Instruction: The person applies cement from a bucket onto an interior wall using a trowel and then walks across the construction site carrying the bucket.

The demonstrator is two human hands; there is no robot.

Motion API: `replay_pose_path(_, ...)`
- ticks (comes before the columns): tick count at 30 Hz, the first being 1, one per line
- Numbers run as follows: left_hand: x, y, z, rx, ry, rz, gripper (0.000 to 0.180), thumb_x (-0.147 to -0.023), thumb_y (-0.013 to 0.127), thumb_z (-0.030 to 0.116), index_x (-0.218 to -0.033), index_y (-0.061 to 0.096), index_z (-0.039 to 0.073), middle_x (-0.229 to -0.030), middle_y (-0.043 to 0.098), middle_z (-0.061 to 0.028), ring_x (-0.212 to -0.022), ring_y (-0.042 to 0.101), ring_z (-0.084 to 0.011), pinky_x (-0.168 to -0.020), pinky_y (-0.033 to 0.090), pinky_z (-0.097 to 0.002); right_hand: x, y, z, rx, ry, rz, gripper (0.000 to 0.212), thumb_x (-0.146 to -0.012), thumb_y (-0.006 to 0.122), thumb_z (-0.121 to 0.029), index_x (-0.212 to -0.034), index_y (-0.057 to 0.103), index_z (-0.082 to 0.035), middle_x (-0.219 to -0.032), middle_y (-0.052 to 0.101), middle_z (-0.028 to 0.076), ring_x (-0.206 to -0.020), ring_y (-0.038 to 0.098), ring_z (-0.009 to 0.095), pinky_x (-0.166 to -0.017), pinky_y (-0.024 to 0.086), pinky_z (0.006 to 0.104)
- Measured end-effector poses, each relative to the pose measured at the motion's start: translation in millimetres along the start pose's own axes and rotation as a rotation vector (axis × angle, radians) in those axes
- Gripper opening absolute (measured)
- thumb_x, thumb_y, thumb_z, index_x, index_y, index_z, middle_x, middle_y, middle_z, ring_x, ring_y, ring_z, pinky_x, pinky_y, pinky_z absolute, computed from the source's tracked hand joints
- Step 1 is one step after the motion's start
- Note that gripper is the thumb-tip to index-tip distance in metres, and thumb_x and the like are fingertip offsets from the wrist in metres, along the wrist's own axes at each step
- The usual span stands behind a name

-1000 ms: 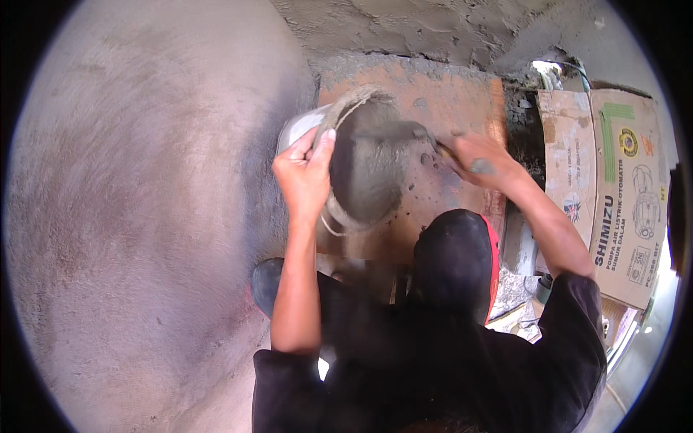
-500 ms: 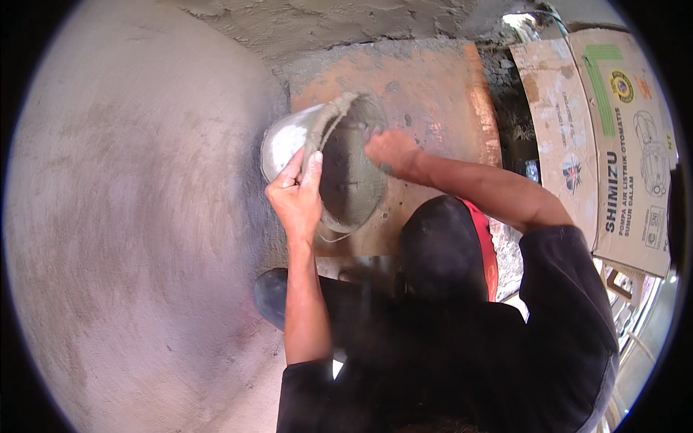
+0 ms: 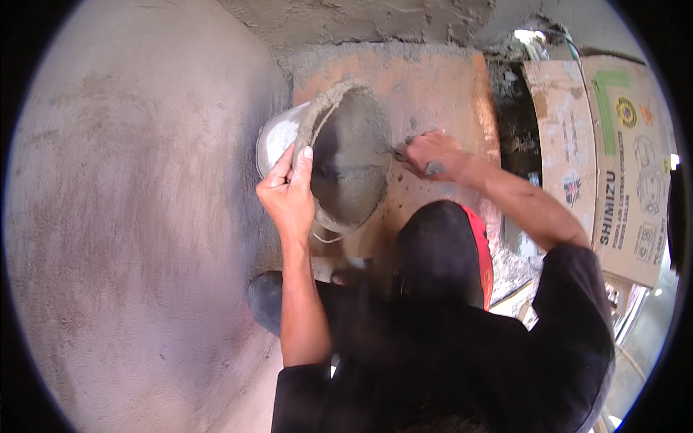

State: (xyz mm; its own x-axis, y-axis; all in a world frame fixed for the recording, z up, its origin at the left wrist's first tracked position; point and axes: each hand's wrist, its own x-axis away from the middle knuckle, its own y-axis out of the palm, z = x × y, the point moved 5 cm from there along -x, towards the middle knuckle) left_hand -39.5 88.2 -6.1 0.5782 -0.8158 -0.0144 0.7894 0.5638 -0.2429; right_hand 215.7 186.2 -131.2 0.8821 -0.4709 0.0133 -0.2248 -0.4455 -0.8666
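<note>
A cement-smeared bucket [image 3: 283,138] is tilted with its mouth toward the right, and grey wet mortar [image 3: 354,191] coats its inside. My left hand [image 3: 289,186] grips the near-left rim, thumb over the edge and fingers on the outside. Past the right side of the mouth, my right hand [image 3: 435,155] is closed around what appears to be a trowel [image 3: 396,153]. Only a thin dark part of that tool shows at the bucket's edge; the rest is hidden or blurred. Mortar sticks to the back of this hand.
An orange-brown board [image 3: 433,86] spattered with mortar lies beneath the bucket. A plastered wall [image 3: 144,202] rises close on the left, with rough mortar [image 3: 361,25] along the far side. Cardboard [image 3: 626,173] stands at the right. My dark-clothed knee [image 3: 440,249] is near the bucket.
My right hand has drawn back to the right from the bucket's mouth, bringing the tool's dark part out at the edge. My left hand still holds the tilted bucket, slightly shifted left.
</note>
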Motion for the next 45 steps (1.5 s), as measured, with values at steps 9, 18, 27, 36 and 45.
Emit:
replay_pose_path(9,7.5,10.4,-16.2,0.021,0.001,0.027,0.038,-0.088,0.075,0.014,-0.117,0.067,-0.009,-0.075,0.063,0.0010,-0.066,0.049,-0.0045,-0.061,0.043,-0.0208,-55.4,38.8,-46.0,0.399,0.070,-0.313,0.025,-0.071,0.075,-0.008,-0.095,0.069,-0.007,-0.104,0.068,0.013,-0.094,0.069,0.028,-0.078,0.057,0.0381)
replay_pose_path(18,-8.2,-3.4,-15.5,0.156,-0.050,0.003,0.033,-0.089,0.072,0.010,-0.115,0.068,-0.009,-0.098,0.073,-0.0087,-0.088,0.063,-0.0112,-0.083,0.050,-0.0261,-31.9,-25.3,-87.2,-0.675,0.002,-0.374,0.030,-0.085,0.068,-0.021,-0.108,0.064,-0.003,-0.078,0.058,0.016,-0.072,0.056,0.029,-0.070,0.046,0.0390)
replay_pose_path(27,-34.6,-36.1,-19.8,0.094,-0.087,0.077,0.036,-0.087,0.074,0.016,-0.117,0.069,-0.004,-0.076,0.064,0.0003,-0.070,0.055,-0.0071,-0.067,0.045,-0.0242,-6.9,-134.8,-76.5,0.271,0.209,-0.384,0.034,-0.087,0.060,-0.020,-0.119,0.060,-0.007,-0.081,0.066,0.021,-0.081,0.065,0.039,-0.072,0.051,0.0486)
replay_pose_path(36,-30.7,-32.1,-10.2,0.129,-0.234,0.216,0.026,-0.082,0.080,0.009,-0.089,0.056,0.006,-0.066,0.037,0.0099,-0.059,0.031,-0.0035,-0.053,0.029,-0.0230,-27.9,-296.4,-125.2,-0.482,0.211,-0.947,0.024,-0.090,0.063,-0.026,-0.102,0.068,-0.007,-0.085,0.072,0.014,-0.070,0.069,0.023,-0.058,0.051,0.0360)
replay_pose_path(45,24.5,-62.8,4.5,-0.674,-0.423,-0.089,0.042,-0.066,0.088,0.028,-0.080,0.060,0.001,-0.071,0.065,-0.0152,-0.066,0.064,-0.0305,-0.066,0.051,-0.0409,0.0,-442.2,-115.0,-0.225,0.398,-0.035,0.027,-0.089,0.064,-0.031,-0.098,0.069,-0.006,-0.080,0.069,0.013,-0.074,0.067,0.024,-0.063,0.051,0.0364)
